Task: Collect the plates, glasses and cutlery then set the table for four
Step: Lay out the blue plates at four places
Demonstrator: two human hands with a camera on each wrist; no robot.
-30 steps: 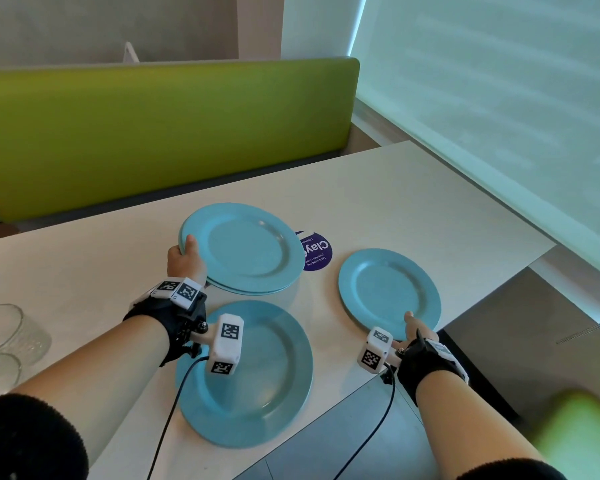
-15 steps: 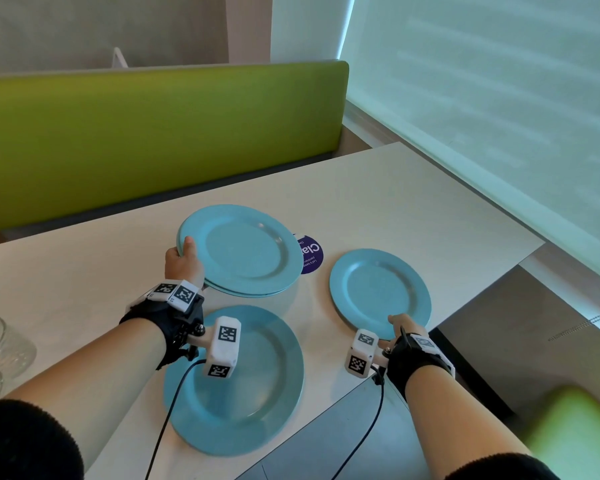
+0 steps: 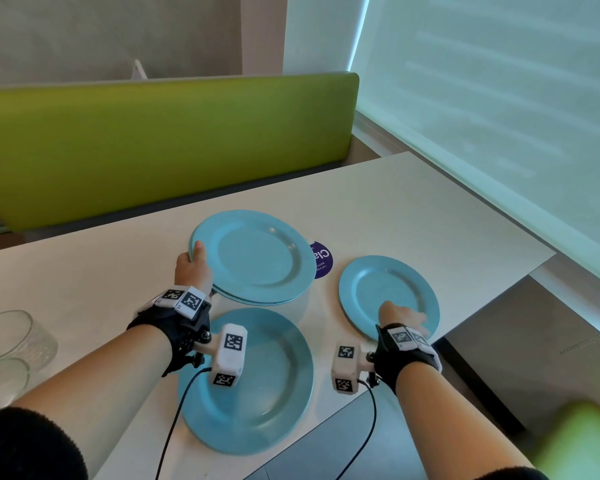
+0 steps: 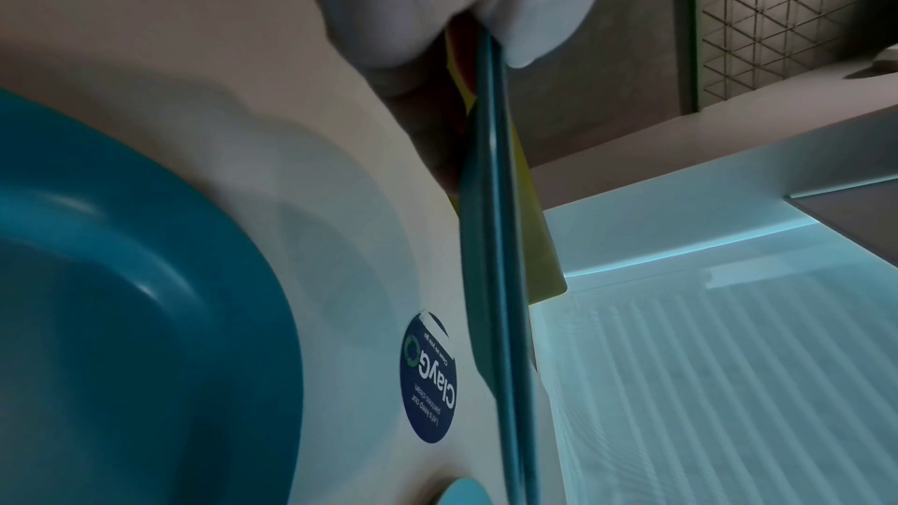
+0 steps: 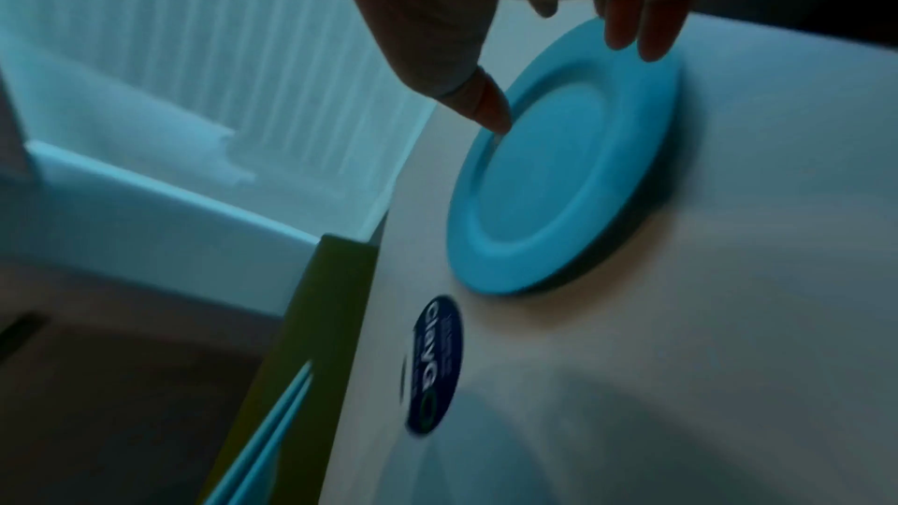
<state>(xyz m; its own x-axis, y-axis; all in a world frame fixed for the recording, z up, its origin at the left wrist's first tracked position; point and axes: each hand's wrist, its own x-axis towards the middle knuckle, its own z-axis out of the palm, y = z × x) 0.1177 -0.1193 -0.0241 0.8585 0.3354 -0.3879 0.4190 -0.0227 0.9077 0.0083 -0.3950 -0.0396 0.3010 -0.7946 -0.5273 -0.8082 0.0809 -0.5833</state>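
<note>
My left hand [image 3: 193, 268] grips a stack of two blue plates [image 3: 257, 254] by the left rim, thumb on top, and holds it above the table [image 3: 395, 202]. The left wrist view shows the stack [image 4: 496, 244] edge-on, pinched between thumb and fingers. A single blue plate [image 3: 267, 382] lies on the table below my left wrist. A second blue plate [image 3: 385, 289] lies to its right near the table edge. My right hand [image 3: 400, 318] reaches over its near rim with straight fingers. In the right wrist view the thumb tip [image 5: 491, 110] touches that plate [image 5: 559, 187].
Two clear glasses [image 3: 11, 337] stand at the table's left edge. A round dark blue sticker [image 3: 321, 259] sits between the plates. A green bench back [image 3: 153, 143] runs behind the table, a window blind [image 3: 499, 116] on the right, and a green stool [image 3: 582, 441] lower right.
My right hand has moved from the near rim of the right plate forward over it, fingers now spread. The left hand keeps its hold on the stack.
</note>
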